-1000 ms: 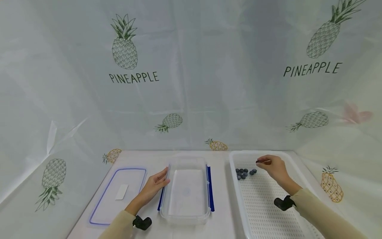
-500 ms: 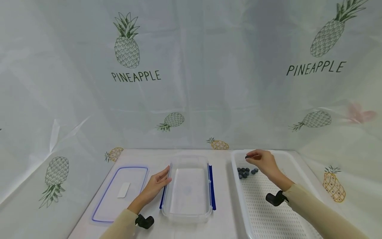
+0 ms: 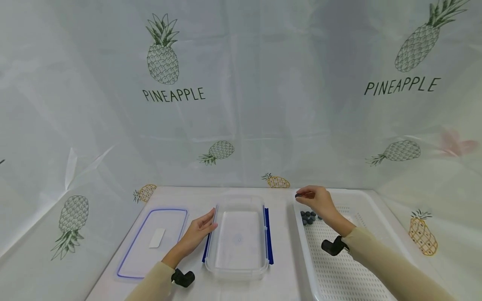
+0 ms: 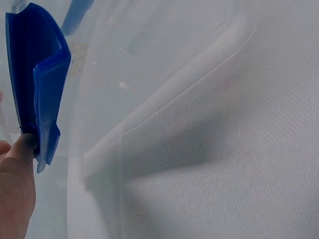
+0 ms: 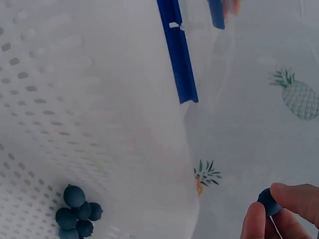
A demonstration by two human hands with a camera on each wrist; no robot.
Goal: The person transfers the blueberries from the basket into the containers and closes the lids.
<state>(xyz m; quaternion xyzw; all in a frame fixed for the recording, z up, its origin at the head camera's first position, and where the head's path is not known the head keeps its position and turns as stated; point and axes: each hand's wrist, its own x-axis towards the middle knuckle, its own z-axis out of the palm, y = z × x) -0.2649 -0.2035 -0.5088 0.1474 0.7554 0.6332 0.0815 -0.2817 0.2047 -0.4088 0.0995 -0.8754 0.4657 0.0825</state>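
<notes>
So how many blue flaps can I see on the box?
2: one flap along the right side of the box, another flap along its left, partly hidden by the left hand.

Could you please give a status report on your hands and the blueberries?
Right hand pinching one blueberry near rim of white basket. Left hand touching left side of clear container. No visible obstruction.
</notes>
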